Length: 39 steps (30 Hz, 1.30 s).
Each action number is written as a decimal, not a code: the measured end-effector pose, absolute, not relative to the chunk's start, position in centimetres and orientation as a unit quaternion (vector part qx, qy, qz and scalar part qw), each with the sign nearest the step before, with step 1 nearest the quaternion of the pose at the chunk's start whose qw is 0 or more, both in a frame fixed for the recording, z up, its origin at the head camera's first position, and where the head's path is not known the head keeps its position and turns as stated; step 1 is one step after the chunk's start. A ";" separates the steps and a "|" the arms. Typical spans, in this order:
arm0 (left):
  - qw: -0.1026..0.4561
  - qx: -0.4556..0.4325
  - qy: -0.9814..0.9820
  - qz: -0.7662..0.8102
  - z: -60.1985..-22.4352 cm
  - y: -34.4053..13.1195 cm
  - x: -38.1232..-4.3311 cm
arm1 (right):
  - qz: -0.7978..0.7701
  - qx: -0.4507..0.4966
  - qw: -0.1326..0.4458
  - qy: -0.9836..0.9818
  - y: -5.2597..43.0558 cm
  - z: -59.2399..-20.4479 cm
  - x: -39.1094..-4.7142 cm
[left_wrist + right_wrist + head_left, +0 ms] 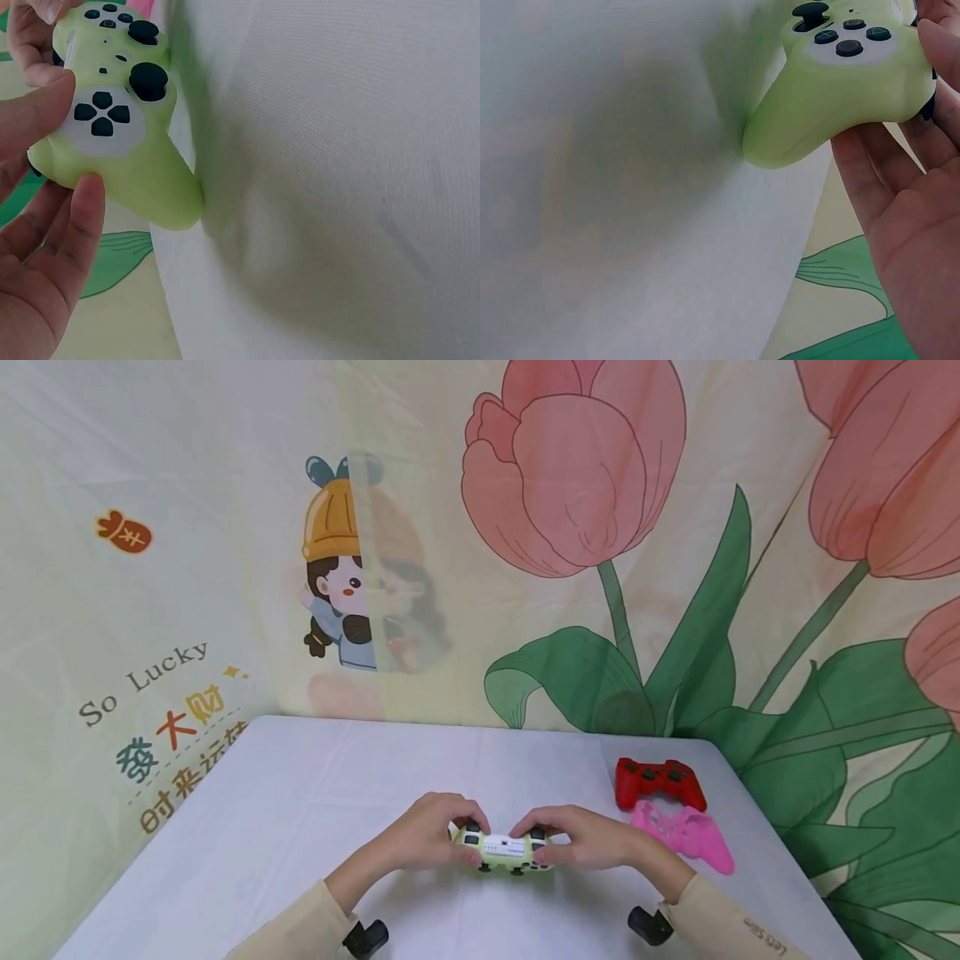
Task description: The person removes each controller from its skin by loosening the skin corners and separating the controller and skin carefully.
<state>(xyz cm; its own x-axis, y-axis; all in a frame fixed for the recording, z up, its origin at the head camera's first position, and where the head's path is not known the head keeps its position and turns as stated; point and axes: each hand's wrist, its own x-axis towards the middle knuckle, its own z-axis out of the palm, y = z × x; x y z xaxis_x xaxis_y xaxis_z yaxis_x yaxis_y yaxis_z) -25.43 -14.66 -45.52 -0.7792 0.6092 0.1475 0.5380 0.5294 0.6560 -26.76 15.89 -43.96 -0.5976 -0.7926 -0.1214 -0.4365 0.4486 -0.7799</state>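
A white game controller (pixel 504 845) in a light green silicone cover (pixel 154 184) is held upright at the middle of the table, its shoulder-button edge facing up in the head view. My left hand (pixel 426 833) grips its left end between thumb and fingers; the dark direction buttons (pixel 102 114) and thumbsticks show in the left wrist view. At the other end my right hand (pixel 592 838) pinches the controller, with the round buttons (pixel 849 48) visible beside it. The cover's handle ends (pixel 772 150) point down at the tabletop; whether they touch it I cannot tell.
On the right of the white-covered table (pixel 315 785) lies a red game controller (pixel 660 781). Just in front of it is a pink silicone controller cover (pixel 682 833), close to my right forearm. A printed tulip cloth (pixel 570 477) hangs behind the table.
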 end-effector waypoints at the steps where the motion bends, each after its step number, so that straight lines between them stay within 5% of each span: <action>1: 0.049 0.329 0.872 0.358 -45.5 -14.6 -25.4 | -0.367 -0.378 0.243 0.814 15.9 -44.0 -26.8; 13: 0.051 0.327 0.872 0.360 -45.5 -14.6 -25.5 | -0.356 -0.405 0.227 0.811 15.9 -44.2 -27.7; 39: 0.059 0.318 0.876 0.357 -45.7 -14.3 -25.5 | -0.376 -0.364 0.293 0.800 15.7 -44.6 -30.3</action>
<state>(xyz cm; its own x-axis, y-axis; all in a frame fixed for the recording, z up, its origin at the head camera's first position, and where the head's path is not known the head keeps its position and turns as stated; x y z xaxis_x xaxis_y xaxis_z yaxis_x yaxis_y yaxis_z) -25.47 -14.35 -45.67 -0.7904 0.6000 0.1232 0.5152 0.5424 0.6636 -30.32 15.67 -44.59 -0.5637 -0.8026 -0.1951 -0.3624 0.4525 -0.8148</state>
